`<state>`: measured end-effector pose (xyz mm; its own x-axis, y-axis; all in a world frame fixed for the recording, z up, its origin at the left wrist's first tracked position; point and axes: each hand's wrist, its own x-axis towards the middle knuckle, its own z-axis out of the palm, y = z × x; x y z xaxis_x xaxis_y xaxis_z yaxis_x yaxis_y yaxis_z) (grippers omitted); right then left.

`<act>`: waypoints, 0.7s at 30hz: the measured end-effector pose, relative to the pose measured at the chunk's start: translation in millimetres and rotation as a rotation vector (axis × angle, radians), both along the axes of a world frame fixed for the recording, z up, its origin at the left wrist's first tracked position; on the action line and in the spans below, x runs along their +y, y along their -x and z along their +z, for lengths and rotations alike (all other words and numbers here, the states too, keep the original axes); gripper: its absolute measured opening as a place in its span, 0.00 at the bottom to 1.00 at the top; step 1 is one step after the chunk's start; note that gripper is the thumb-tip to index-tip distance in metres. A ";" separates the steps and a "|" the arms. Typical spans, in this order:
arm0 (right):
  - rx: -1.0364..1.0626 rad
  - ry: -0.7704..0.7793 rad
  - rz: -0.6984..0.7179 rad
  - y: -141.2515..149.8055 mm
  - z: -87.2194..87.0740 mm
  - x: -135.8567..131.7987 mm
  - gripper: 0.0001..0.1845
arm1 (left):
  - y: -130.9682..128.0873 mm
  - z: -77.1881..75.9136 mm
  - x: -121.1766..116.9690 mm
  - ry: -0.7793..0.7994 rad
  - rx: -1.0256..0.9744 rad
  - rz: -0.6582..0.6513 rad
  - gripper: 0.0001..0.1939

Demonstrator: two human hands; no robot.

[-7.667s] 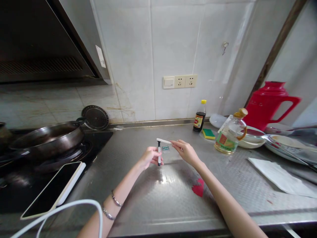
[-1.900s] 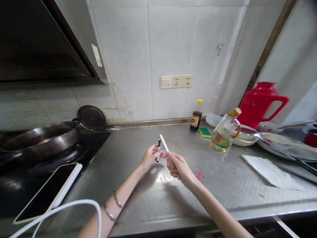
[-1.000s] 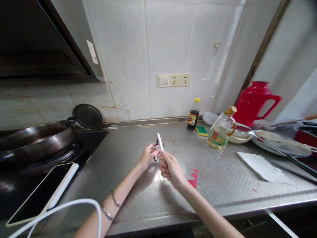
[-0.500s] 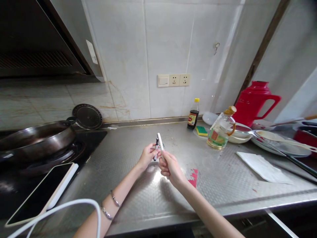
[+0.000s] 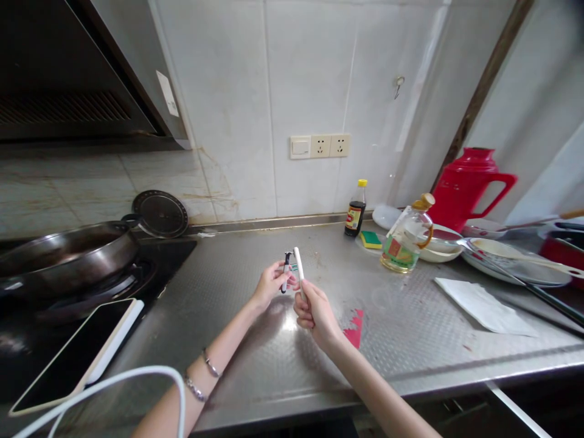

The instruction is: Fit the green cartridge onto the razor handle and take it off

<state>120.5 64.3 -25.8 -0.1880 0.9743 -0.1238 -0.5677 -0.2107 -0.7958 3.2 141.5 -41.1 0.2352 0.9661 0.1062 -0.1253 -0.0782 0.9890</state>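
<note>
White stick (image 5: pixel 298 265) partly hides teal-striped piece (image 5: pixel 294 267).

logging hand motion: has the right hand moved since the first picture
Yes: judged against the wall sockets, the right hand now sits lower and slightly further left in the view.
</note>
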 end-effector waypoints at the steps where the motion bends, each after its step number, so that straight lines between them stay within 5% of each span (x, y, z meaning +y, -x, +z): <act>1: -0.002 -0.004 0.000 -0.9 1.4 1.8 0.22 | -0.1 -1.3 0.4 -0.005 0.001 -0.008 0.16; 21: -0.021 0.018 0.017 6.1 -6.0 -2.8 0.22 | 1.9 -1.6 2.9 -0.016 -0.006 -0.024 0.18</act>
<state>114.4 61.5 -31.8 -0.2020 0.9685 -0.1459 -0.5467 -0.2351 -0.8036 1.2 144.4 -42.7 0.2576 0.9583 0.1233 -0.1331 -0.0912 0.9869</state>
